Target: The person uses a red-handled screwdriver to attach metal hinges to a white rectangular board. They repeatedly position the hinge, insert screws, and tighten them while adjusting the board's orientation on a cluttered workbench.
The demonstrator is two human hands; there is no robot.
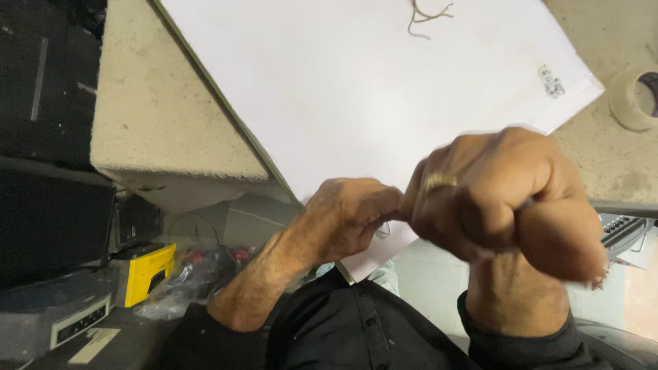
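Item: small clear piece [384,229], pinched in left hand [349,216] fingers over white board [356,89] edge. Right hand [504,199] clenched, blurred; contents unclear. Work apparently midway; wire scraps [426,14] lie on board.

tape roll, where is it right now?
Head view, far right edge: the tape roll lies on the beige worktop, just right of the white sheet's corner, above the right hand.

A pale rectangular label [94,344] lies on the dark surface at lower left; just above it, a grey box [51,316] shows a white rectangular label [80,323] on its front.
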